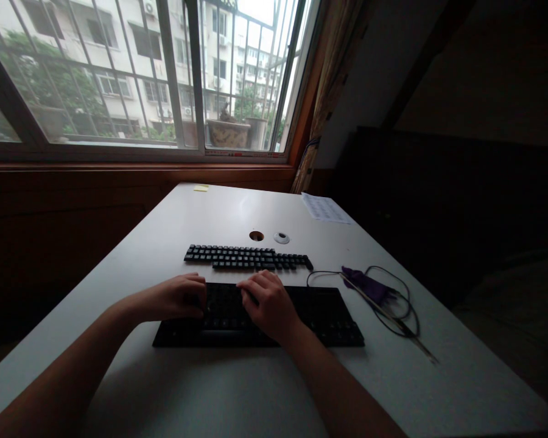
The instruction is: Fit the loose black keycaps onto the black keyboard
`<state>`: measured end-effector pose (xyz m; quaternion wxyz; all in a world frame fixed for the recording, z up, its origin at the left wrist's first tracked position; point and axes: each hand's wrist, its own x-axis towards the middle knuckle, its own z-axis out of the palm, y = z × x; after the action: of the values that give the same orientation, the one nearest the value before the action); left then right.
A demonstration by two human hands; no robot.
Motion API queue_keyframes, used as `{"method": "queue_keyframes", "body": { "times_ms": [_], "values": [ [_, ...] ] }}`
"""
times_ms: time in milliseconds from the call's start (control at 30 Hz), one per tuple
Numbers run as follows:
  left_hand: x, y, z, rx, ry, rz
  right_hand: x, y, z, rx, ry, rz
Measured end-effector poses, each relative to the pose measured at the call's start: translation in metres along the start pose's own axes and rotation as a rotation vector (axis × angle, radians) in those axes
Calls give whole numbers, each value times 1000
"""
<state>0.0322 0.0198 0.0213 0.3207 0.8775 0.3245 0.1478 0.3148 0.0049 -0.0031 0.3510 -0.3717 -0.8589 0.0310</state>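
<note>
A black keyboard [319, 304] lies on the white table in front of me. Many of its keycaps are off, though some keys remain along the near row and at the right end. Over its left part, my left hand [182, 297] is closed with curled fingers; whatever they hold is hidden. My right hand [267, 301] is over the middle, its thumb and fingers drawn together near the keyboard's far edge. Too little shows to tell what sits between them. Just beyond the keyboard, loose black keycaps [237, 257] stand grouped in rows.
To the right lie a purple cloth [369, 286], a looped black cable [411, 292] and a thin stick [393, 319]. Farther back are a round hole [256, 236], its grommet [282, 238], a printed sheet [327, 208] and a yellow note [201, 188]. A barred window stands behind the table [141, 243].
</note>
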Motion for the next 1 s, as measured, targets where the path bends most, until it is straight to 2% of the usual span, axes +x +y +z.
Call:
{"method": "queue_keyframes", "body": {
  "times_ms": [133, 233, 467, 633, 1000],
  "values": [
    [-3, 1, -8, -4, 77, -20, -1, 0, 1, 34, -46, -50],
    [-6, -7, -12, 34, 146, -58, -1, -3, 1, 80, -95, -111],
    [-19, -40, -18, 156, 169, -189, -6, -26, 3, 171, -223, -261],
    [-24, -45, -24, 171, 171, -226, -10, -37, 7, 146, -322, -330],
    [-27, -54, -26, 163, 152, -303, -11, -34, 13, 176, -370, -261]
  ]
}}
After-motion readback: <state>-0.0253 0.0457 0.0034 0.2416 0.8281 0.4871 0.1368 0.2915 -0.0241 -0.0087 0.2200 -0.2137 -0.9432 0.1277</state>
